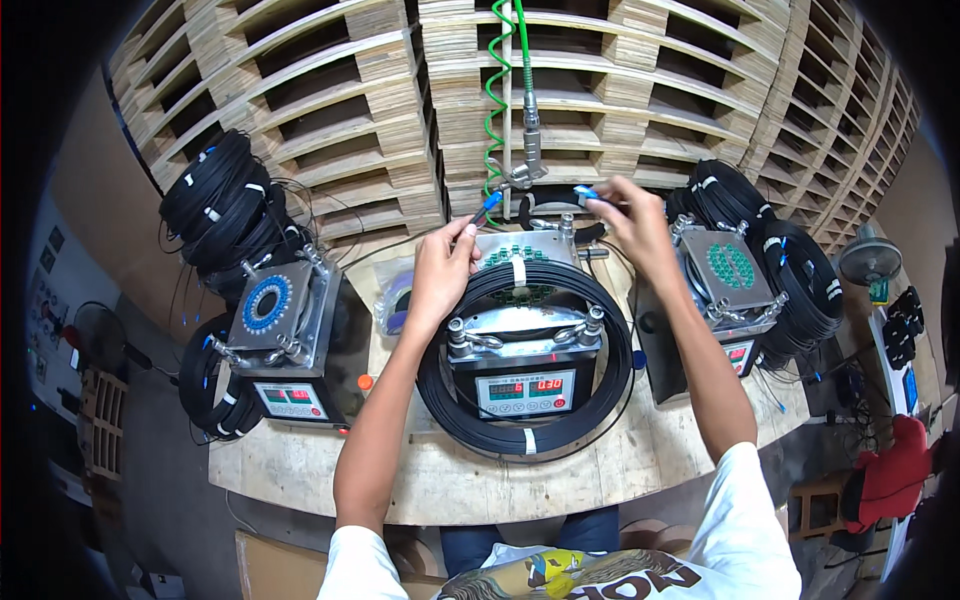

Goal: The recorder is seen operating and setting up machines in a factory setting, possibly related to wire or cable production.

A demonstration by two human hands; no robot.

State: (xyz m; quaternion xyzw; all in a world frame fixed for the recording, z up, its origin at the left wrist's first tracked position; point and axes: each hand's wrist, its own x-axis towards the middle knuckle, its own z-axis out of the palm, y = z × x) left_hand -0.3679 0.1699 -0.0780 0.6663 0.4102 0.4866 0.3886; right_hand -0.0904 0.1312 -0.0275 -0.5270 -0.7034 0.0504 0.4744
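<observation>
My left hand (447, 265) is closed in a pinch on a black cable connector with a blue tip (491, 202), which points up and to the right. Opposite it, my right hand (637, 228) pinches a small blue-and-white piece (583, 192), too small to tell whether it is a cap or another connector. Below my hands, a large coil of black cable (530, 441), bound with white ties, leans around the middle polishing machine (527, 391). This machine has a metal top plate with green connector holders (500, 256) and a lit red display.
A polishing machine with a blue ring (267, 303) stands left, another with green holders (731, 266) right. Black cable coils (215, 190) are piled beside both. An air gun (532, 145) hangs on a green hose behind. Wooden pallets (590, 95) rise beyond the table (480, 490).
</observation>
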